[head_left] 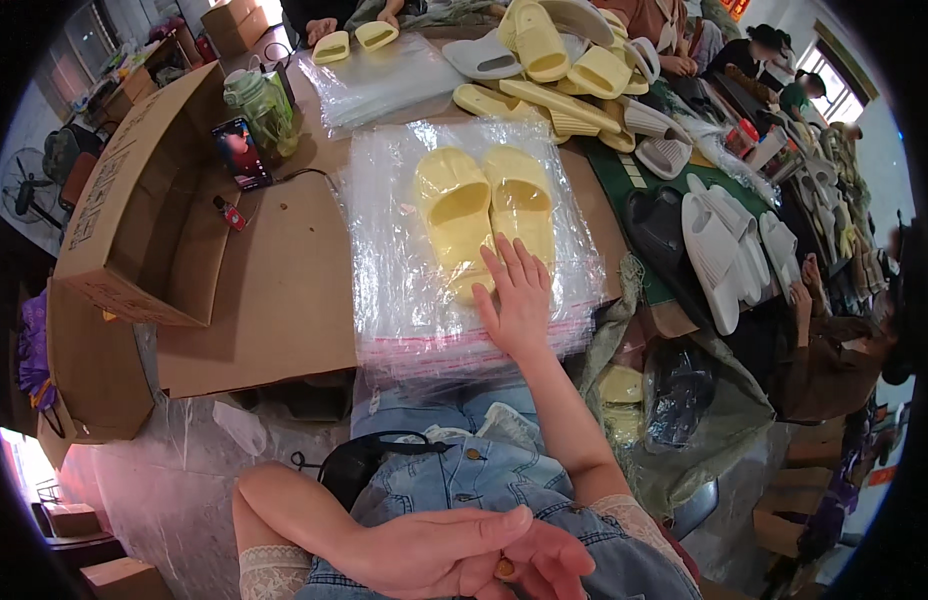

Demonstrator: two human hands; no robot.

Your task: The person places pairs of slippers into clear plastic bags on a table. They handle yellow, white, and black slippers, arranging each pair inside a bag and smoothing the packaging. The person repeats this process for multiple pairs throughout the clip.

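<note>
Hand [517, 295] flat on glossy, crinkled plastic bags [414, 300].

The right hand [517, 295] covers the heel ends of the two yellow slippers [489, 215], the left hand [464, 552] is partly cut off by the bottom edge, and the people [784, 60] at the far table are too small and blurry to see well.

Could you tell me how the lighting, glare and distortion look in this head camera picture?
In the head view, white glare streaks the stack of clear plastic bags around the pale yellow slides; the window at upper right is blown out; fisheye bending curves the cardboard box and blackens the corners; the right hand is sharp, the left hand in the lap slightly soft.
</note>
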